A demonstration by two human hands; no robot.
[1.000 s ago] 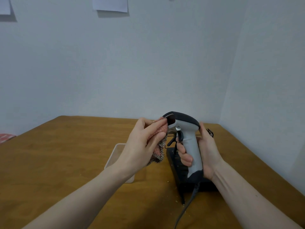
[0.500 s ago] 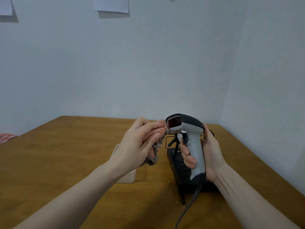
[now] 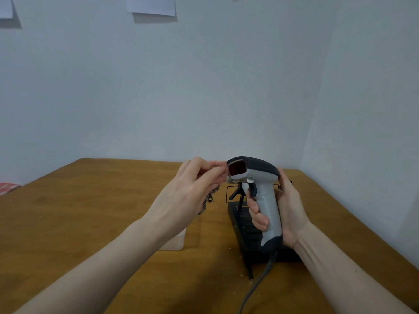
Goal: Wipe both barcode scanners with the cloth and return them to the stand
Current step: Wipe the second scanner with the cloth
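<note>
A grey and black barcode scanner (image 3: 260,177) stands upright above the table, its red window facing left. My right hand (image 3: 285,209) grips its handle. My left hand (image 3: 192,189) bunches a pink checked cloth (image 3: 217,175) against the left edge of the scanner's head. Below the scanner sits the black stand (image 3: 244,225) on the wooden table (image 3: 90,211). A grey cable (image 3: 256,288) hangs from the handle's foot. No second scanner shows clearly; most of the stand is hidden behind my right hand.
A clear plastic box (image 3: 174,242) lies on the table, mostly hidden under my left forearm. Crumbs dot the wood near the stand. Walls close in behind and on the right. A red cloth edge (image 3: 6,188) shows at the far left.
The scanner head has turned so its red window shows more fully. The cloth has slid off the window toward the left edge of the head.
</note>
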